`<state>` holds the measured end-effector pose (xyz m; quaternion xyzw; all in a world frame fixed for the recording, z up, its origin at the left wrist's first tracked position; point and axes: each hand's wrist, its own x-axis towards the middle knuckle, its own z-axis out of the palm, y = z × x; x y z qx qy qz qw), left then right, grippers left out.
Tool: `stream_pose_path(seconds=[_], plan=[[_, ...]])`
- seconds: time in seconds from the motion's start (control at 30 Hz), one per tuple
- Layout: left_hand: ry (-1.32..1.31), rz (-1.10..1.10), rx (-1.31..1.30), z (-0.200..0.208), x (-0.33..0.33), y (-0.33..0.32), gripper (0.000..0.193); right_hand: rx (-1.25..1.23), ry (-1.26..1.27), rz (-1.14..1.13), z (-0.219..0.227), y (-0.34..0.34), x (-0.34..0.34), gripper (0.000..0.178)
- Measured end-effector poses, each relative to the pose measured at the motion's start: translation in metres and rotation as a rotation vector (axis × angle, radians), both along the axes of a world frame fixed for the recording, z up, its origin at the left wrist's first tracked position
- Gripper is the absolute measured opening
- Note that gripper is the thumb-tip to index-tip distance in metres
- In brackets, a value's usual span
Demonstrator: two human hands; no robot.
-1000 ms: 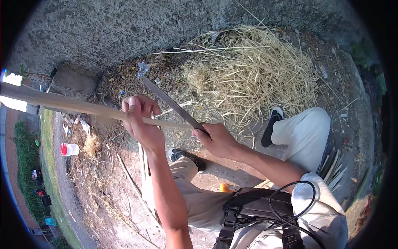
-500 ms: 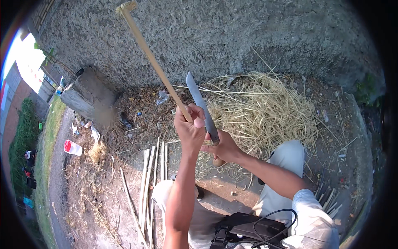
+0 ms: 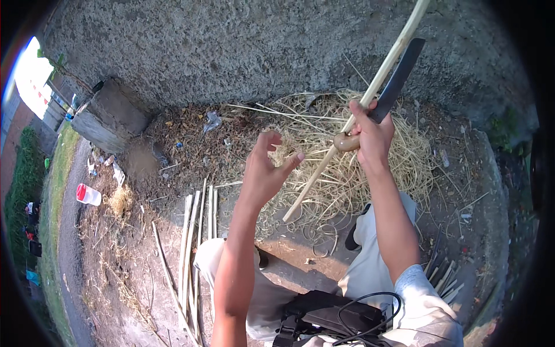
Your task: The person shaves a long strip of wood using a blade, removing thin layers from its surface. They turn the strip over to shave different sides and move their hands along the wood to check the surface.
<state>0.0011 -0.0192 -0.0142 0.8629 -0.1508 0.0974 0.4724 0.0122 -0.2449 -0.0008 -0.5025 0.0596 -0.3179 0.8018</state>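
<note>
While my right grip point(image 3: 374, 136) is closed around one knife point(image 3: 400, 78) and one pale stick point(image 3: 386, 68) together, my left grip point(image 3: 263, 170) is spread and empty, its fingers loosely bent and the thumb held well apart from them. I have the stick in front of me, its long axis on a slant: the upper end runs up and to the right, out of view, and the lower end points down and left, toward my knees. It is long, narrow, straight and woody-looking. Just to its right, the knife's broad, dark, flat blade points up and right, nearly along it; the rounded, glossy brown handle point(image 3: 347, 142) crosses the stick at my fist. Behind lies one tangled heap point(image 3: 341, 188) of thin, curling, straw-coloured shavings, below a rough grey wall point(image 3: 231, 52). On the ground to my left I count at least four pale strips point(image 3: 185, 243) and one red-lidded jar point(image 3: 89, 195).
</note>
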Motion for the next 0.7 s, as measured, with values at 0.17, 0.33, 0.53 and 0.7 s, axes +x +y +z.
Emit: stream_pose_path(seconds=[0.17, 0.33, 0.53, 0.7], plan=[[-0.096, -0.039, 0.231, -0.014, 0.001, -0.006, 0.064, 0.225, -0.077, 0.004, 0.001, -0.045, 0.0, 0.027], [-0.257, 0.001, 0.216, -0.011, 0.01, -0.006, 0.043, 0.392, -0.089, 0.177, -0.011, -0.05, 0.005, 0.03], [-0.204, 0.062, 0.187, -0.004, 0.011, -0.003, 0.034, 0.42, -0.123, 0.219, -0.014, -0.047, 0.008, 0.025], [-0.208, 0.147, 0.268, 0.004, 0.006, 0.004, 0.038, 0.346, -0.113, 0.245, -0.01, -0.041, 0.004, 0.03]])
